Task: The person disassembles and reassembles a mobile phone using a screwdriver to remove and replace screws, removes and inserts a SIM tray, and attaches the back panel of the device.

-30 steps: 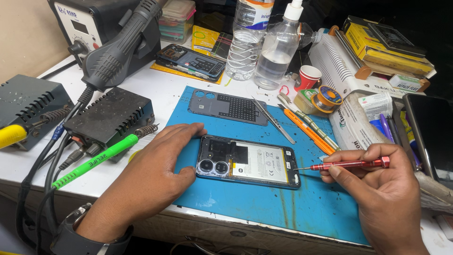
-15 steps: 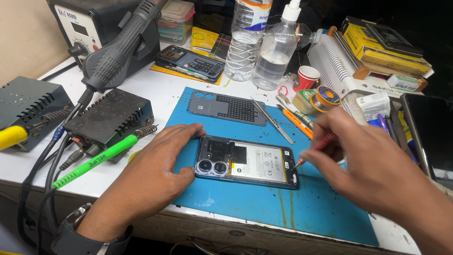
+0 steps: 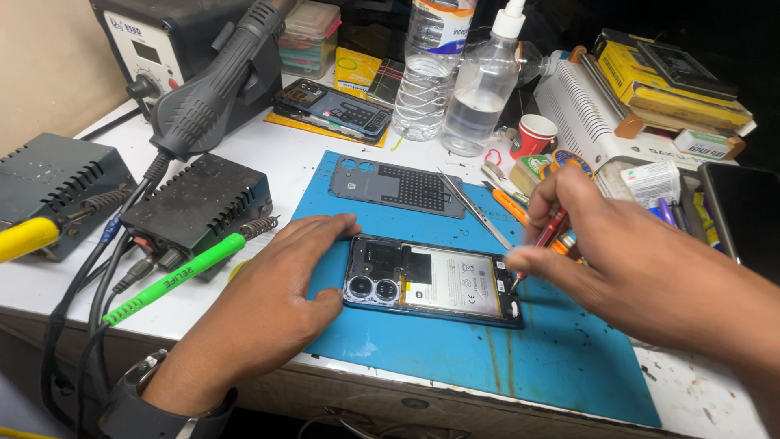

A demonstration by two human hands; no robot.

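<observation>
The left hand (image 3: 268, 313), fingers spread, pins the opened phone (image 3: 431, 280); the right hand (image 3: 642, 268) pinches a red screwdriver (image 3: 540, 244) (tip at the phone's right edge), apparently unscrewing; next needs steady seating.

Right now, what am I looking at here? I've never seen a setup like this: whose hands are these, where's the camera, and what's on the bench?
The single view comes from a camera worn on the person's head, looking down at their own two bare hands over a workbench. The left hand presses on the camera end of an opened phone, back cover off, lying on a blue mat. The right hand holds a red screwdriver with its tip at the phone's other end. The removed back cover lies further up the mat, with tweezers beside it. Left of the mat stand a hot-air station, a dark box and a green-handled iron. Behind the mat are two clear bottles.
</observation>
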